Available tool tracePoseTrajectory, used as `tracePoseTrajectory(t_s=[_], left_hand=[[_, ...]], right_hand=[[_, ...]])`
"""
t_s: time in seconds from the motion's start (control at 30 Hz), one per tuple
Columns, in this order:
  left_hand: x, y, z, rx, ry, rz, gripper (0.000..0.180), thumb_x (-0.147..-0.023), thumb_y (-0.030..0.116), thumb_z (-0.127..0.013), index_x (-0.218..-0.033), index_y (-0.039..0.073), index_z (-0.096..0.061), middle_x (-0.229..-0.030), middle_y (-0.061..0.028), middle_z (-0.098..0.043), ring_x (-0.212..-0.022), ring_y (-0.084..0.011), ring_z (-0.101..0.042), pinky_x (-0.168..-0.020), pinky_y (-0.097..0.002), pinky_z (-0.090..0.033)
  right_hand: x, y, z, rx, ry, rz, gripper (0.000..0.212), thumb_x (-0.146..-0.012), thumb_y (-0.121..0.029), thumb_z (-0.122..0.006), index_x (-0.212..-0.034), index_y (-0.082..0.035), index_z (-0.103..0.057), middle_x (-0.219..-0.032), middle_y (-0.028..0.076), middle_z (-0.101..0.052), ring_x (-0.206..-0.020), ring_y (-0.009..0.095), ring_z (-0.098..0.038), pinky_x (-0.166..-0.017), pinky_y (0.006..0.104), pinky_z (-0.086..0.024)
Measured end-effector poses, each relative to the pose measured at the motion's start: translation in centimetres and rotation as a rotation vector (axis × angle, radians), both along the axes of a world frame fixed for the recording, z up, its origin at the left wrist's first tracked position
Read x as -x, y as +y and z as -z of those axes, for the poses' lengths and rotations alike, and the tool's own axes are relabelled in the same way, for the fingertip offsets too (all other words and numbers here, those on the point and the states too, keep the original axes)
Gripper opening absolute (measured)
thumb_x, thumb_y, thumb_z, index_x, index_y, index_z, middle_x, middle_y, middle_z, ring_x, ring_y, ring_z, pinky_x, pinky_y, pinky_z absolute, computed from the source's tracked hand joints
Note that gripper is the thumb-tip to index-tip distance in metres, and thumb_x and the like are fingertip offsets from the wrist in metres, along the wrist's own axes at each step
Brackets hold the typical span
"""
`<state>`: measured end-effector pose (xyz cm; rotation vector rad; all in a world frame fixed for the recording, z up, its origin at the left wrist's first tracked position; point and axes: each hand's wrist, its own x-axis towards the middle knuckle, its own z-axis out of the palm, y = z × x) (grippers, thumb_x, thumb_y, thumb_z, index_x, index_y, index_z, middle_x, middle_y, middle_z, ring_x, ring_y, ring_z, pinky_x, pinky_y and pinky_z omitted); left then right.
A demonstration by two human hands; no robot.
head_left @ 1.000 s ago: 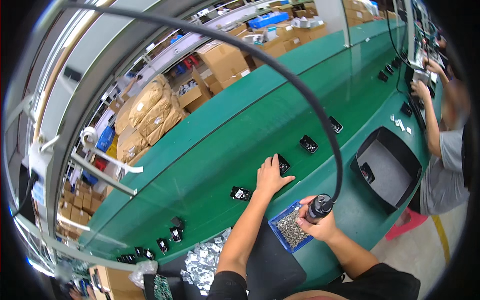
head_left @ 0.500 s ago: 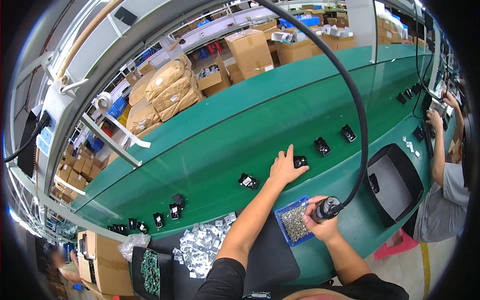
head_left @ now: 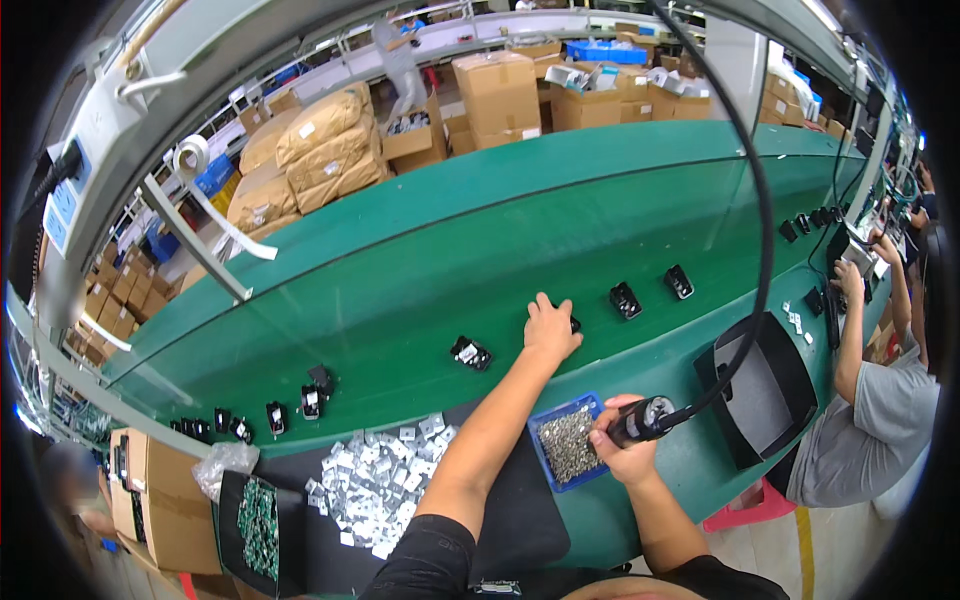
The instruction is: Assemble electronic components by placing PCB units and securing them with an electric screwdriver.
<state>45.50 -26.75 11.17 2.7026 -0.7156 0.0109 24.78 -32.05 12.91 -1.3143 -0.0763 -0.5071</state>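
My left hand point(head_left: 550, 330) reaches onto the green belt point(head_left: 420, 330), its fingers curled over a small black plastic housing point(head_left: 574, 322) that it mostly covers. In my right hand point(head_left: 628, 458) is a black electric screwdriver point(head_left: 640, 422), held over the right edge of a blue tray point(head_left: 539, 455). Small metal screws point(head_left: 570, 445) fill that tray. Other black housings lie along the belt, among them one left of my hand point(head_left: 471, 353) and one right of it point(head_left: 625, 300). The screwdriver's tip is hard to make out.
Silver metal plates point(head_left: 380, 480) are heaped on a black mat point(head_left: 525, 520). Left of them stands a black bin with green circuit boards point(head_left: 258, 525). A black box point(head_left: 765, 390) sits at right, near a co-worker in grey point(head_left: 865, 415). The screwdriver's cable point(head_left: 765, 240) arches overhead.
My left hand has gone from spread fingers beside the housing to fingers closed over it. The right hand still holds the screwdriver near the tray. The whole view has shifted slightly.
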Motion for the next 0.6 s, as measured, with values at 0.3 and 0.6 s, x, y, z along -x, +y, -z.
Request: tracePoseTrajectory(t_s=[0.3, 0.6], left_hand=[[7.9, 12.0, -3.6, 0.579, -0.179, 0.170, 0.067, -0.063, 0.013, -0.074, -0.120, 0.001, -0.040, -0.115, -0.0193, -0.045, -0.108, -0.0357, -0.046, -0.091, -0.0380, -0.041], [19.2, 21.0, -1.2, 0.265, 0.086, 0.186, 0.062, -0.061, 0.009, -0.072, -0.118, 0.003, -0.047, -0.128, -0.0147, -0.041, -0.117, -0.0305, -0.041, -0.095, -0.0387, -0.037]], right_hand=[[-0.9, -0.3, 1.4, 0.051, -0.202, 0.108, 0.043, -0.076, -0.001, -0.062, -0.112, -0.004, -0.039, -0.072, 0.004, -0.050, -0.062, 0.014, -0.049, -0.059, 0.0283, -0.043], [-0.7, -1.5, -1.0, -0.111, -0.325, -0.068, 0.042, -0.079, -0.012, -0.056, -0.117, -0.006, -0.040, -0.073, 0.002, -0.046, -0.065, 0.012, -0.045, -0.065, 0.0291, -0.036]])
